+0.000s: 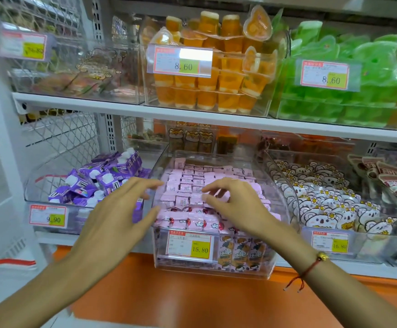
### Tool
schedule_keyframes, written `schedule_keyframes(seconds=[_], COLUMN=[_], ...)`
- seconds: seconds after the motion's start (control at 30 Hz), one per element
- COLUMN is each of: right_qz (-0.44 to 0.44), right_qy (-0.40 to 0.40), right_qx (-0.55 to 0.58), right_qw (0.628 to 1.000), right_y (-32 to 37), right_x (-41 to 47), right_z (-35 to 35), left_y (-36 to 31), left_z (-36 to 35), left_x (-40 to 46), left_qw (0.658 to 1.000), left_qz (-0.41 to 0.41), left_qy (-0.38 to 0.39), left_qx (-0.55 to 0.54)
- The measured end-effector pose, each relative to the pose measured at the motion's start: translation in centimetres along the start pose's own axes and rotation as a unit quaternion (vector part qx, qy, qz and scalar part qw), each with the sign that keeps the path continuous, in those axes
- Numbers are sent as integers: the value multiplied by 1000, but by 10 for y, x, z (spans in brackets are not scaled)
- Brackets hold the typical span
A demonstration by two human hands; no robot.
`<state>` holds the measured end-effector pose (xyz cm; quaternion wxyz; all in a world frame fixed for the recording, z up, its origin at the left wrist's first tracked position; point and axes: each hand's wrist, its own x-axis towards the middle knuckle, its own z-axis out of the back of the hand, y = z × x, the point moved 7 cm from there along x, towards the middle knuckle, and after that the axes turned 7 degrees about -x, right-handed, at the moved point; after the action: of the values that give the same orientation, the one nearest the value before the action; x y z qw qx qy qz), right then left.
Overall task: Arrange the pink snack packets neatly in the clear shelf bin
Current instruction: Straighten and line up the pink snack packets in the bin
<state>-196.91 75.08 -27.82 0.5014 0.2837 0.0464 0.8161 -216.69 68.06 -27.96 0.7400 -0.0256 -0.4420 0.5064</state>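
Note:
A clear shelf bin [267,261] stands in the middle of the lower shelf, filled with rows of small pink snack packets [188,183]. A price tag reading 15.80 hangs on its front wall. My left hand [119,209] hovers at the bin's left edge with fingers spread and relaxed, holding nothing. My right hand [235,202] is over the packets in the right half of the bin, its fingers bent down so the tips touch the top of the packets. A red string bracelet sits on the right wrist.
Left of the bin is a clear bin of purple packets [103,178]; right of it a bin of white koala-print packets [323,200]. The upper shelf carries orange jelly cups [216,74] and green jellies [349,91]. An orange ledge [192,301] lies below.

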Motion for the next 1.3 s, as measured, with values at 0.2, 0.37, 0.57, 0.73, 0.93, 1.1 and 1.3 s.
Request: schedule_keyframes(seconds=[0.2,0.37,0.57,0.73,0.93,1.1,1.3], right_qz=[30,65,30,-67,-12,38,27], right_qy=[163,232,173,213,225,219,193], right_qx=[-22,1,16,156,152,64,-19], right_qw=[986,971,984,962,962,973,981], right_y=[13,25,15,10,33,39,42], right_x=[23,39,47,45,28,14,57], right_z=[-30,-38,-40,-36,-41,-44,-53], left_y=[45,41,40,45,51,48,39], left_z=[-27,-39,-40,-41,-39,-36,-38], left_x=[-8,-10,-7,-6,-4,-1,3], left_qw=[956,942,938,932,923,922,937], left_qz=[195,210,219,230,239,237,197], left_qy=[7,2,-2,7,1,-17,-7], left_qx=[-219,-261,-269,-280,-302,-306,-288])
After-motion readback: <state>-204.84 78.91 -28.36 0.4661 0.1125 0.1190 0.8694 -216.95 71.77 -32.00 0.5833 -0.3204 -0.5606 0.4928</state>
